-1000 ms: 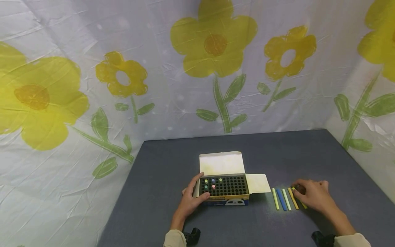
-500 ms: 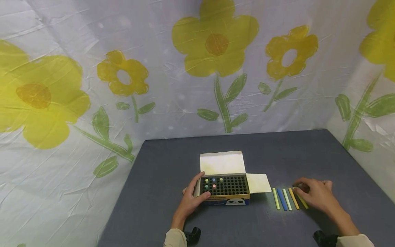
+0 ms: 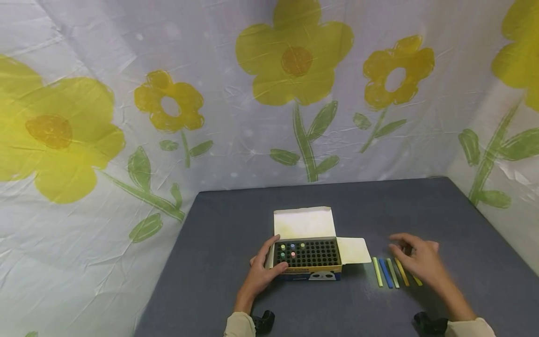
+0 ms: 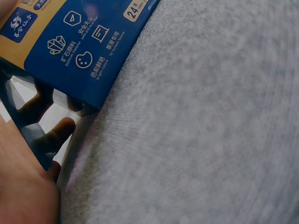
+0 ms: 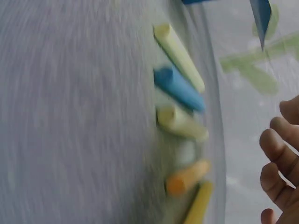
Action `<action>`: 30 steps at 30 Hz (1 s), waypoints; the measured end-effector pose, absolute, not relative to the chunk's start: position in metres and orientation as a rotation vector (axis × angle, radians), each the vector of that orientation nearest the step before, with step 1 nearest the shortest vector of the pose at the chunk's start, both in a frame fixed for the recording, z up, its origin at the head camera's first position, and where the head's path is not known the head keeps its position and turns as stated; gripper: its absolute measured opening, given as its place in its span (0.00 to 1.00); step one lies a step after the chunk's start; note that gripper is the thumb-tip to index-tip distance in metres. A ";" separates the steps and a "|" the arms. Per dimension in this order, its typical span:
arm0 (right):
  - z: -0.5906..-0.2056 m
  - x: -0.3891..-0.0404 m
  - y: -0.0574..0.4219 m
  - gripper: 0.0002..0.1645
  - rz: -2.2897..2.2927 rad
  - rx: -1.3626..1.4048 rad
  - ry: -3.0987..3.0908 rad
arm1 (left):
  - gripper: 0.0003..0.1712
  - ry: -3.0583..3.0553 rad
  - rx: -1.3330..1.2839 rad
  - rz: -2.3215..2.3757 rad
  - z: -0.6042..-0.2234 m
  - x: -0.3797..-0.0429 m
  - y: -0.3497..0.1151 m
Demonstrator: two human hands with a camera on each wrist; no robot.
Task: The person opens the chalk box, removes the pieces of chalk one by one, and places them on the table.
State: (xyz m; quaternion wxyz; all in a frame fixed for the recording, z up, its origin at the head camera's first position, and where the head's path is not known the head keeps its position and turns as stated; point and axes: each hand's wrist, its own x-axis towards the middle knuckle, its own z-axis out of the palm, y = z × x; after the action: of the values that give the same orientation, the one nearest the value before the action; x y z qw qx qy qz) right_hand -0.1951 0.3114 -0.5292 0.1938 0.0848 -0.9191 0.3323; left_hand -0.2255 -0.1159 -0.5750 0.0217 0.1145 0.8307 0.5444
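Observation:
In the head view, my left hand (image 3: 259, 276) grips the left end of an opened chalk box (image 3: 309, 275), its thumb on the near side. The box has a dark tray of holes; several coloured chalks stand upright toward its left end. Blue-and-yellow printed cardboard fills the upper left of the left wrist view. My right hand (image 3: 421, 262) hovers above a row of chalks, holding nothing, fingers loosely bent. Left to right lie a pale yellow chalk (image 3: 377, 272), a blue chalk (image 5: 180, 88), a pale green chalk (image 5: 181, 124), an orange chalk (image 5: 187, 178) and a yellow chalk (image 5: 200, 203).
The box's white lid (image 3: 304, 223) stands raised at the back, and a side flap (image 3: 353, 251) folds out right, near the row. Everything sits on a dark grey table (image 3: 236, 220). A flower-printed curtain (image 3: 236, 140) hangs around its back and sides.
My right hand has left the yellow chalk at the row's right end, rising and moving left above the chalks with nothing held. The left hand keeps its grip on the box.

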 end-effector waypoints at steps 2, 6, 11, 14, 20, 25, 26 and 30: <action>-0.531 -0.197 0.305 0.12 0.930 0.263 -2.528 | 0.44 2.571 0.368 1.690 -0.575 -0.226 -0.116; -0.533 -0.200 0.292 0.13 0.961 0.303 -2.452 | 0.43 2.565 0.371 1.694 -0.575 -0.227 -0.116; -0.533 -0.202 0.278 0.13 1.024 0.348 -2.411 | 0.44 2.583 0.351 1.688 -0.575 -0.227 -0.115; -0.533 -0.204 0.269 0.13 1.055 0.360 -2.393 | 0.44 2.584 0.340 1.693 -0.575 -0.226 -0.115; -0.527 -0.208 0.248 0.13 1.122 0.390 -2.321 | 0.44 2.574 0.325 1.714 -0.575 -0.225 -0.115; -0.524 -0.213 0.231 0.15 1.157 0.476 -2.236 | 0.43 2.563 0.317 1.712 -0.574 -0.226 -0.115; -0.523 -0.214 0.227 0.16 1.164 0.491 -2.224 | 0.43 2.561 0.316 1.711 -0.574 -0.226 -0.115; -0.521 -0.215 0.213 0.17 1.188 0.519 -2.205 | 0.44 2.561 0.339 1.713 -0.574 -0.227 -0.115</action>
State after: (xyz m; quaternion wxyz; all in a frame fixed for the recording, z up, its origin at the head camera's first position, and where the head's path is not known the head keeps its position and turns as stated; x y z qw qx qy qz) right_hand -0.2146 0.2132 -0.5210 0.2877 0.1943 -0.8256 0.4449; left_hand -0.2269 -0.1148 -0.5744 0.0210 0.1094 0.8260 0.5526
